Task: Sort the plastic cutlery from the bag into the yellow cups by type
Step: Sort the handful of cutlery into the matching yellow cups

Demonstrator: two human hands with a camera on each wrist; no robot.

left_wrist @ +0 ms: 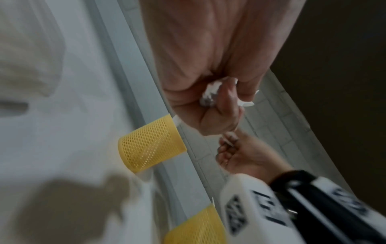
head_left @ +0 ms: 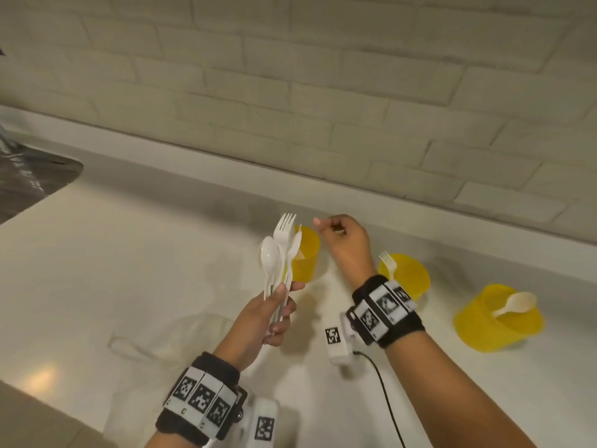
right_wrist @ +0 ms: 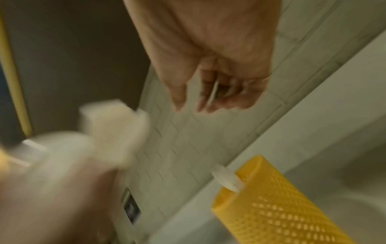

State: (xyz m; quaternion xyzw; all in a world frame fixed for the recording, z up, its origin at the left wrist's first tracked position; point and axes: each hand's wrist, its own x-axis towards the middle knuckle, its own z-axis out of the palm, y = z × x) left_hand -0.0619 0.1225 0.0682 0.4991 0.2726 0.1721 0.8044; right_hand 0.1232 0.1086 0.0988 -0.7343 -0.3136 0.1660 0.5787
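Note:
My left hand point(head_left: 276, 313) grips a bunch of white plastic cutlery point(head_left: 281, 250) by the handles, with spoons, forks and a knife fanned upward. In the left wrist view the left hand point(left_wrist: 208, 102) is a fist round the handles. My right hand point(head_left: 340, 239) hovers over the left yellow cup point(head_left: 307, 257), fingers curled. A thin white plastic piece point(right_wrist: 213, 92) shows between the fingers; I cannot tell its type. The middle yellow cup point(head_left: 410, 279) holds a fork point(head_left: 388, 263). The right yellow cup point(head_left: 497, 321) holds a spoon point(head_left: 517, 303).
A crumpled clear plastic bag point(head_left: 168, 344) lies on the white counter point(head_left: 129, 253) under my left forearm. A steel sink point(head_left: 29, 179) sits at the far left. A white brick wall point(head_left: 323, 92) rises behind the cups. A black cable point(head_left: 384, 389) runs from my right wrist.

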